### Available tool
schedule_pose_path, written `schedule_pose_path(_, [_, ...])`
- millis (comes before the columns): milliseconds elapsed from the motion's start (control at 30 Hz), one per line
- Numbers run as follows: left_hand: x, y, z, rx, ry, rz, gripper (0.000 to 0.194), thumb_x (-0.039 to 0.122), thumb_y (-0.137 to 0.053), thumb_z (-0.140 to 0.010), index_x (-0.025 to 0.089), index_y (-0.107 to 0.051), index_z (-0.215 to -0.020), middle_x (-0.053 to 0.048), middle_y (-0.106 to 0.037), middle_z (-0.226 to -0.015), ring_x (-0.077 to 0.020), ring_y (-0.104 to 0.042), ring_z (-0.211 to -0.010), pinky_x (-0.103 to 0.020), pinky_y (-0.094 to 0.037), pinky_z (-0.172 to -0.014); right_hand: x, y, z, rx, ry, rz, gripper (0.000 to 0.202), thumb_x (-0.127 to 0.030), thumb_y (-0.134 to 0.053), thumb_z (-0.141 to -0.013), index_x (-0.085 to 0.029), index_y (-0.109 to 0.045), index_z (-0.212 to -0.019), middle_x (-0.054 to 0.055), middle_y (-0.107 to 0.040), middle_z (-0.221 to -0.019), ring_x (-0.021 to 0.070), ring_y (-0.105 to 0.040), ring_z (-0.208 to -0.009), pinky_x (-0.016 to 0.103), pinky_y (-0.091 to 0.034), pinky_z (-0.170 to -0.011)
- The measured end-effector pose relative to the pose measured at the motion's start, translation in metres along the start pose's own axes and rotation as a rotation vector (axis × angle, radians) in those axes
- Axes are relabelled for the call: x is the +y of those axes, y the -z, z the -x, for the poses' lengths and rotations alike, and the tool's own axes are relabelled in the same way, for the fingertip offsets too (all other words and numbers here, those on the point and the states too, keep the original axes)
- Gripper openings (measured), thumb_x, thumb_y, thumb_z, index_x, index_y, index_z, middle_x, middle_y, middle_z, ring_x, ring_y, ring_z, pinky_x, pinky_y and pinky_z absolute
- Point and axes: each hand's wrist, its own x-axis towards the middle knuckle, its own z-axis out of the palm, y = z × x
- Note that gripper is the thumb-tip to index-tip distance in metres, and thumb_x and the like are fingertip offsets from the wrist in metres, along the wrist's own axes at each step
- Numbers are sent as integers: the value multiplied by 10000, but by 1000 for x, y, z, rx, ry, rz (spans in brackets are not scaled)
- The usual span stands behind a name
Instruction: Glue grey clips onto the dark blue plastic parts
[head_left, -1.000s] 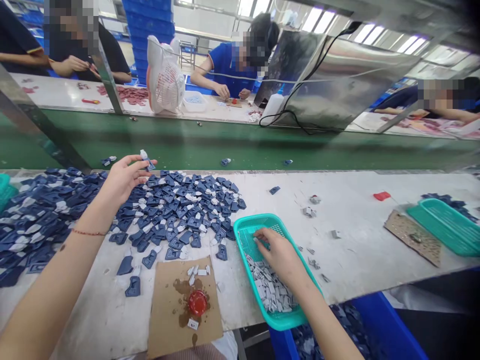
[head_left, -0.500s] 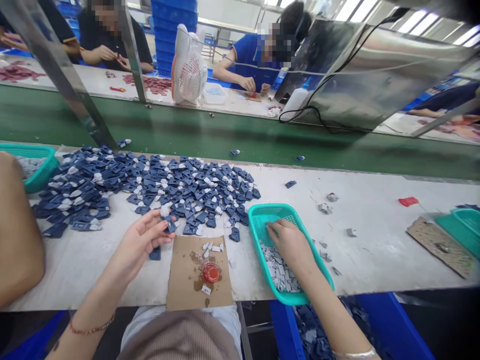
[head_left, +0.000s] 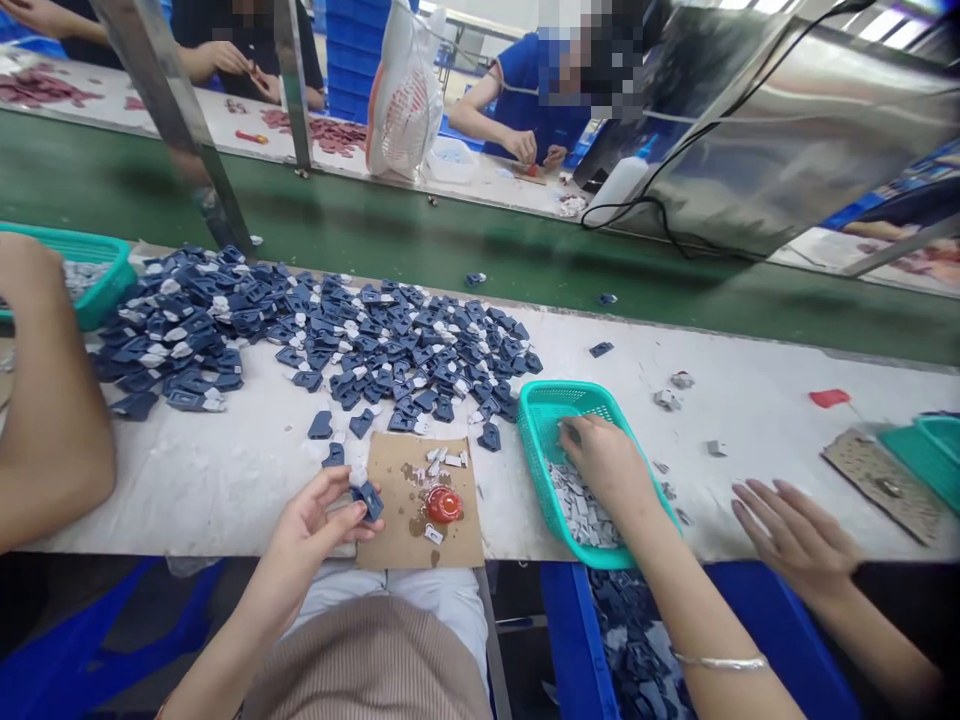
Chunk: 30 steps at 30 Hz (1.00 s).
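Note:
My left hand (head_left: pixel 319 520) is closed on a dark blue piece with a white tip (head_left: pixel 367 500), beside the left edge of a cardboard sheet (head_left: pixel 382 540). On that cardboard lie a red round item (head_left: pixel 444 504) and several small grey pieces (head_left: pixel 454 460). Inside the green basket (head_left: pixel 531 500), my right hand (head_left: pixel 604 460) has its fingertips pinched above a heap of grey pieces (head_left: pixel 585 510); whatever they hold is too small to make out. A large pile of dark blue pieces (head_left: pixel 375 340) spreads behind the cardboard.
Another person's hand (head_left: pixel 799 535) reaches over the table edge at right; an arm (head_left: pixel 56 400) rests at left. A blue bin (head_left: pixel 570 640) stands below the table. Farther right lie a red tag (head_left: pixel 829 398) and a holed board (head_left: pixel 881 490). People work across the green strip.
The view has shifted. My left hand has moved nearer the table edge with the blue piece. My right hand stays in the basket. Another person's hand has appeared at the right.

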Motion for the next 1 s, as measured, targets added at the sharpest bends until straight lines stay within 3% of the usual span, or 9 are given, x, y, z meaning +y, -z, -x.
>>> schedule_pose_path(167, [-14, 2, -2, -106, -44, -31, 311, 330, -742, -760, 216, -607, -1015, -59, -681, -1060, -189, -710, -748, -276, -592, -685, -10, 20, 6, 97, -48, -92, 243, -200, -479, -874, -109, -701, -915, 155, -687, -922, 290, -650, -829, 391, -501, -752])
schedule_pose_path(267, [-16, 1, -3, -134, -93, -45, 245, 326, -718, -787, 222, -620, -986, -41, -667, -1036, -192, -713, -784, -265, -593, -691, -38, 43, 25, 176, -37, -188, 245, -272, -483, -914, -156, -692, -966, 109, -686, -975, 244, -657, -865, 358, -515, -804])
schedule_pose_path(333, [-17, -1, -4, -133, -112, -50, 196, 314, -703, -802, 222, -620, -954, -28, -656, -1025, -189, -713, -803, -255, -589, -691, -66, 55, 41, 177, 65, -348, 226, -302, -497, -927, -198, -689, -986, 83, -684, -983, 236, -647, -920, 349, -516, -834])
schedule_pose_path(400, [-18, -4, -4, -141, -116, -50, 173, 300, -695, -811, 224, -612, -942, -20, -652, -1022, -184, -714, -808, -248, -586, -694, -96, 60, 56, 100, 213, -482, 217, -278, -487, -937, -215, -685, -1001, 76, -673, -970, 225, -646, -895, 345, -530, -797])
schedule_pose_path(533, [-23, -6, -6, -173, -114, -31, 176, 278, -693, -815, 224, -600, -954, -13, -665, -1002, -167, -713, -797, -237, -577, -716, -132, 52, 72, 13, 368, -520, 246, -195, -445, -957, -182, -673, -1049, 106, -644, -971, 228, -628, -897, 358, -540, -781])
schedule_pose_path(733, [-28, -4, -10, -196, -141, -7, 177, 268, -686, -823, 209, -598, -965, -9, -673, -989, -145, -696, -835, -218, -568, -740, -137, 36, 75, 18, 444, -425, 247, -160, -423, -973, -168, -646, -1078, 110, -616, -956, 230, -614, -886, 361, -554, -744])
schedule_pose_path(1000, [-22, -6, -12, -218, -99, 14, 285, 306, -721, -779, 179, -540, -959, -8, -674, -940, -137, -702, -784, -215, -567, -719, -138, 33, 78, 38, 450, -391, 228, -123, -422, -976, -131, -631, -1067, 114, -602, -941, 230, -597, -861, 349, -550, -720])
